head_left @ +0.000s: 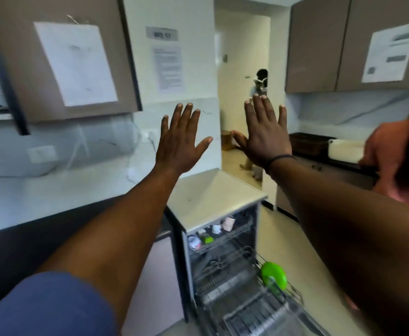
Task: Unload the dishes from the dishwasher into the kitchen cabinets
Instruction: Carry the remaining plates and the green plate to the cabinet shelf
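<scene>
Head camera looks past two bare arms stretched forward, both hands raised with fingers spread wide and nothing in either palm. From where I stand, the left hand (181,139) hovers in front of the pale backsplash, and the right hand (265,137), with a dark band at its wrist, is held up before the open doorway (242,69). The two hands are near each other, thumbs pointing inward, not touching.

Well below them stands the dishwasher (222,263) with its door down and both racks showing. The upper rack (220,235) carries a few small cups and a green item, blurred. The lower rack (247,299) is pulled out, and a green plate (273,275) stands on edge at its right side. None of these dishes is anywhere near the hands; they sit low, under the forearms.

A white countertop (53,195) runs along the left, with a brown wall cabinet (60,57) above it bearing a taped sheet of paper. More brown cabinets (344,44) hang at the right. Another person in an orange top (390,161) stands at the right edge, and a further figure shows through the doorway.
</scene>
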